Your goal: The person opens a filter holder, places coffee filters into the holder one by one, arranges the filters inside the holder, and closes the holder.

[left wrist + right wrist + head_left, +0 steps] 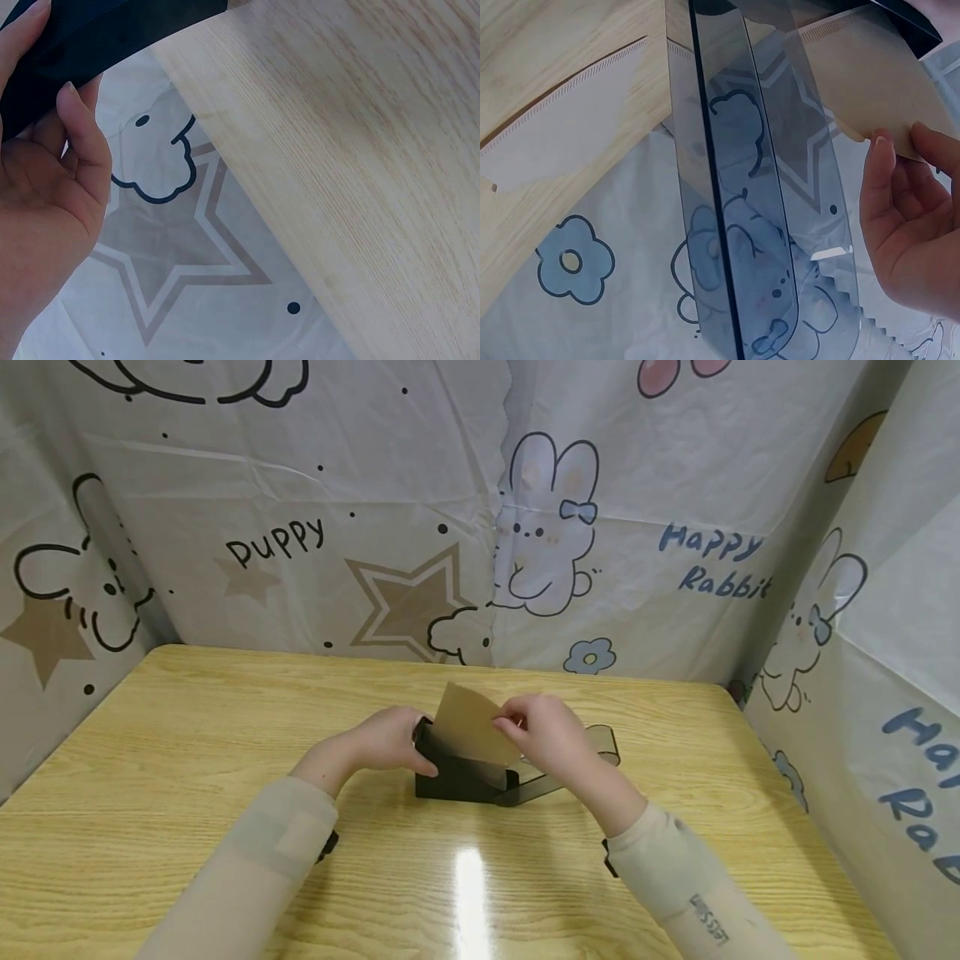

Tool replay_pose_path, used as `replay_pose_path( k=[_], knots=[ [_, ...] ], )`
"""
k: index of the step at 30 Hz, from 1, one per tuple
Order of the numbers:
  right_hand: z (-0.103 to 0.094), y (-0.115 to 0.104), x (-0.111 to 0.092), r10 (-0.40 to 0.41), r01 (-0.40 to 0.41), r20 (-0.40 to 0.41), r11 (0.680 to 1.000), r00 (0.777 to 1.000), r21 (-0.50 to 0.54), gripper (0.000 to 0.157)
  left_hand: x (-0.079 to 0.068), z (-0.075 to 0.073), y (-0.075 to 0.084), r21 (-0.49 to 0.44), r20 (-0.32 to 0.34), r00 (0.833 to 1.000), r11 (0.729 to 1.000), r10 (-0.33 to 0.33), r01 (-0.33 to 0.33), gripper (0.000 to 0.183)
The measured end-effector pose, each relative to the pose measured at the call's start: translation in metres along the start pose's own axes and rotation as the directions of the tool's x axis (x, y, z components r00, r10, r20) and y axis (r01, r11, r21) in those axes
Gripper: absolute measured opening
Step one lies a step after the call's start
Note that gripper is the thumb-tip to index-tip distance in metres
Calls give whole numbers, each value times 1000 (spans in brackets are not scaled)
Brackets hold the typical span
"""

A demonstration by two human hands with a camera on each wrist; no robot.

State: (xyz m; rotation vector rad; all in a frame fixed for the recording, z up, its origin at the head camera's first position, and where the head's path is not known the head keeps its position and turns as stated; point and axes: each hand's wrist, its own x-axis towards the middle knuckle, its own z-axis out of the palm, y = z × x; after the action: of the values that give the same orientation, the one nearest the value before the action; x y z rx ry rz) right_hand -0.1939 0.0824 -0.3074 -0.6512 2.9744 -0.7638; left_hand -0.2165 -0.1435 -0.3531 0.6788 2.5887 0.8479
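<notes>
My left hand (386, 739) grips the left end of a black box (457, 781), thumb on its near side; in the left wrist view its fingers curl against the dark box (112, 37). A brown paper coffee filter (468, 727) stands tilted out of the box top. My right hand (547, 731) pinches the filter's right edge between thumb and fingertips. The right wrist view shows the filter's crimped seam beside the pinching right hand (915, 217). A smoky see-through lid (603, 743) swings out from the box's right end, partly behind my right forearm.
Another coffee filter (562, 120) with a crimped edge lies on the table in the right wrist view. The wooden table (225, 710) ends at a printed cloth backdrop (300, 585), and a cloth side wall (885, 693) rises to the right.
</notes>
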Motion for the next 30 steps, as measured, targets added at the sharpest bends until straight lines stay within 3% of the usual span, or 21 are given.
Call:
replay_pose_path(
  k=[13, 18, 30],
  knots=[
    [12, 0, 1, 13, -12, 23, 999, 1000, -48, 15, 1, 0, 1, -20, 0, 1000, 1000, -23, 23, 20],
    [18, 1, 3, -21, 21, -1, 996, 1000, -91, 13, 1, 0, 1, -13, -2, 1000, 1000, -27, 27, 21],
    [29, 0, 3, 1, 1, 57, 999, 998, -38, 13, 0, 0, 1, 14, -14, 1000, 1000, -24, 24, 25]
  ],
)
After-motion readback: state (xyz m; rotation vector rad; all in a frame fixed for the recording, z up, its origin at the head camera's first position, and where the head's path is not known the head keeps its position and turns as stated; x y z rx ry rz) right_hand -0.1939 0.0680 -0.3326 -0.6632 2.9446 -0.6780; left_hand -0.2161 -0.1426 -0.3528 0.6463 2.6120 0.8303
